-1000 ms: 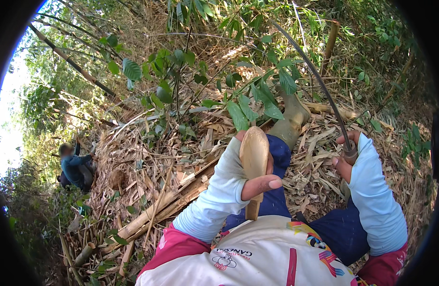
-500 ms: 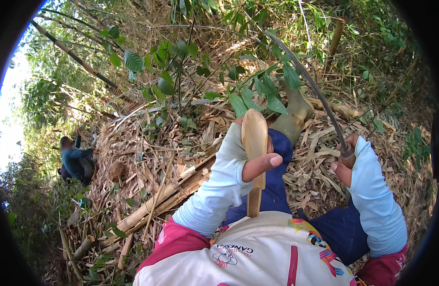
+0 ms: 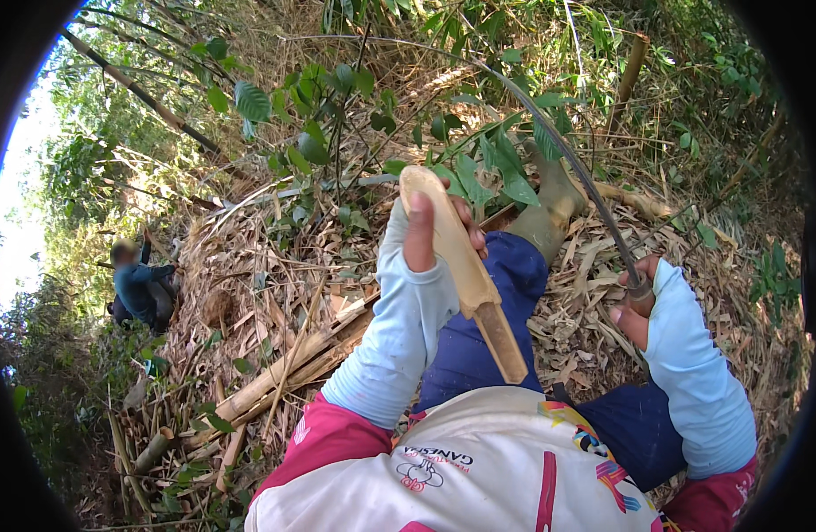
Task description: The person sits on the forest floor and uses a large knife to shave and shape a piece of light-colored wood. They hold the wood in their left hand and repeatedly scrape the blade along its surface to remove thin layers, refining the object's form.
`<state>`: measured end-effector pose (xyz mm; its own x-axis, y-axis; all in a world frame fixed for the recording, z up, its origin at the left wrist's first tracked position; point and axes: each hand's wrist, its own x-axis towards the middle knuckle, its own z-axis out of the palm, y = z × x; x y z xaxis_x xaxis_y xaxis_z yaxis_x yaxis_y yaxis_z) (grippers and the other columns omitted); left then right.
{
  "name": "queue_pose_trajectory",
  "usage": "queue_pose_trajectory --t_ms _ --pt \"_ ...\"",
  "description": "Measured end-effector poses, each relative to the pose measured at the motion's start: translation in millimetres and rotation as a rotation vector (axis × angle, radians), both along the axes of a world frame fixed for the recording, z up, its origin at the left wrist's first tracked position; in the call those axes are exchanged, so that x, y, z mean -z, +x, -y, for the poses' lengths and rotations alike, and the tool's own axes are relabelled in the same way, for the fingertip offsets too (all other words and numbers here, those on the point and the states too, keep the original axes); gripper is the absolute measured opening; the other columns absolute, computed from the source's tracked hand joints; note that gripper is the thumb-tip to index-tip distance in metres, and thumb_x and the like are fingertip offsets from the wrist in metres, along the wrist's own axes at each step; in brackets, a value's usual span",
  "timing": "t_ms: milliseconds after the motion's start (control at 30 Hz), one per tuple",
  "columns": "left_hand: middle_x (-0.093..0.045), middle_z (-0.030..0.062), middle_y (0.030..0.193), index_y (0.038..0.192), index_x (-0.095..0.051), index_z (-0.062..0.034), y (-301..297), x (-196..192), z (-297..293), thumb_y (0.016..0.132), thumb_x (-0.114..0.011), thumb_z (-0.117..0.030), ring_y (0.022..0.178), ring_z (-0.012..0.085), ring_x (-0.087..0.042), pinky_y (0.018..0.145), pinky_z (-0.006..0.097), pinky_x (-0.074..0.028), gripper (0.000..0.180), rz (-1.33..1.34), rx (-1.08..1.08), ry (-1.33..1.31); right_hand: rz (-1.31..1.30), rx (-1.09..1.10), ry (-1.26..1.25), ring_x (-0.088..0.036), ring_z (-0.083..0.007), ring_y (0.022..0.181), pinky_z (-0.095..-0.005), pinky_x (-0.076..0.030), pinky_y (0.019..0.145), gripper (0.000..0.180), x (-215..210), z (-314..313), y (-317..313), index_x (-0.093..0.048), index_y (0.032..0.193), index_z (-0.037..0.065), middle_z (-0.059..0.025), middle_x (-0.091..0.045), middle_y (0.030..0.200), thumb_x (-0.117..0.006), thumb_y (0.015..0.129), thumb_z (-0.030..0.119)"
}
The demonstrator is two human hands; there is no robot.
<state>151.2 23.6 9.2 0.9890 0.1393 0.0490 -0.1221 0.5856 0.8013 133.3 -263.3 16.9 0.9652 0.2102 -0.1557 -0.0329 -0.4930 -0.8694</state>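
Note:
My left hand [image 3: 420, 232] is closed around a pale carved piece of wood or bamboo [image 3: 454, 253], the thumb lying across its broad, rounded upper part. A narrower grooved tail on the piece slants down toward my lap. In my right hand [image 3: 636, 324] is the handle of a long, dark, curved blade, which looks like a machete [image 3: 594, 186]. Its blade rises up and to the left, in front of leafy stems, and thins out so that I cannot tell exactly where the tip ends. The two tools are apart.
Split bamboo lengths [image 3: 279, 381] lie at the left on dry leaf litter [image 3: 372, 257]. A leafy plant [image 3: 492, 168] grows ahead, near my boot [image 3: 554, 208]. A cut stump [image 3: 629, 80] stands at the far right. Another person [image 3: 142, 284] sits at the far left.
My left hand has turned the carved piece, so its rounded end moved up and left and its tail swung right. My right hand and the machete have shifted only slightly.

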Motion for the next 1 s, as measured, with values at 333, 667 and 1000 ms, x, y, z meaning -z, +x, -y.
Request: queue_pose_trajectory --t_ms 333,667,1000 --pt "-0.050 0.0078 0.094 0.119 -0.046 -0.0049 -8 -11 -1 0.095 -0.048 -0.051 0.085 0.0222 -0.052 0.078 0.041 -0.047 0.052 0.228 -0.179 -0.301 -0.072 -0.064 -0.113 -0.060 -0.0117 0.071 -0.0278 -0.048 0.064 0.041 -13 -6 -1 -0.052 0.108 0.001 -0.0069 -0.065 0.078 -0.076 0.077 0.012" --pt "-0.051 0.0068 0.097 0.117 -0.048 -0.0084 -16 -25 7 0.094 -0.053 -0.045 0.088 0.0214 -0.053 0.089 0.041 -0.043 0.044 0.346 -0.279 -0.432 -0.104 0.068 0.075 -0.055 -0.0098 0.066 -0.0261 -0.047 0.060 0.043 5 -8 7 -0.051 0.101 0.002 -0.0039 -0.061 0.076 -0.079 0.075 0.022" --pt "-0.052 0.0060 0.098 0.116 -0.048 -0.0093 -16 -29 12 0.092 -0.056 -0.045 0.090 0.0209 -0.053 0.092 0.040 -0.042 0.043 0.365 -0.281 -0.447 -0.138 0.103 0.254 -0.054 -0.0101 0.067 -0.0259 -0.048 0.059 0.045 -4 -11 6 -0.049 0.102 0.002 -0.0034 -0.057 0.079 -0.079 0.075 0.021"
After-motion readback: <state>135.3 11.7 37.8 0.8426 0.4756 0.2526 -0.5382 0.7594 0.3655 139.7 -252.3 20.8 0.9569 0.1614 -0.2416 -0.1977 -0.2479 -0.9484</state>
